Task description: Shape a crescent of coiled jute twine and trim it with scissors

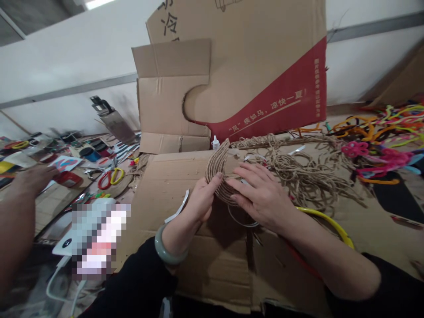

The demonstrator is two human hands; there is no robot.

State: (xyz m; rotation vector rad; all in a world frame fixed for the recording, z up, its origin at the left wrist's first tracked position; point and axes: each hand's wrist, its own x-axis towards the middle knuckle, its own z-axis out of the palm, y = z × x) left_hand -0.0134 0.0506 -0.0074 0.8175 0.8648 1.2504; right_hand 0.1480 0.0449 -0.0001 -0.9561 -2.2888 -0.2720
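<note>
1. A curved form wound in jute twine (pixel 217 170) is held upright on edge over a flattened cardboard sheet (pixel 165 176). It is pinched by the left hand (pixel 200 201), fingers together against its near face, while the right hand (pixel 261 194) is laid flat on its other side with fingers slightly spread.
2. The wound rows could be pushed out of line if the right fingers are pressed sideways — the coils look only lightly held.
3. The loose twine heap (pixel 304 176) lies just beside the right hand, so a strand could be snagged and dragged into a tangle.
4. A small glue bottle (pixel 215 142) stands just behind the form and could be knocked over.
5. Another person's arm (pixel 20 207) is seen well apart, at the left edge, near scissors (pixel 111 176) — no interference is judged likely.
</note>
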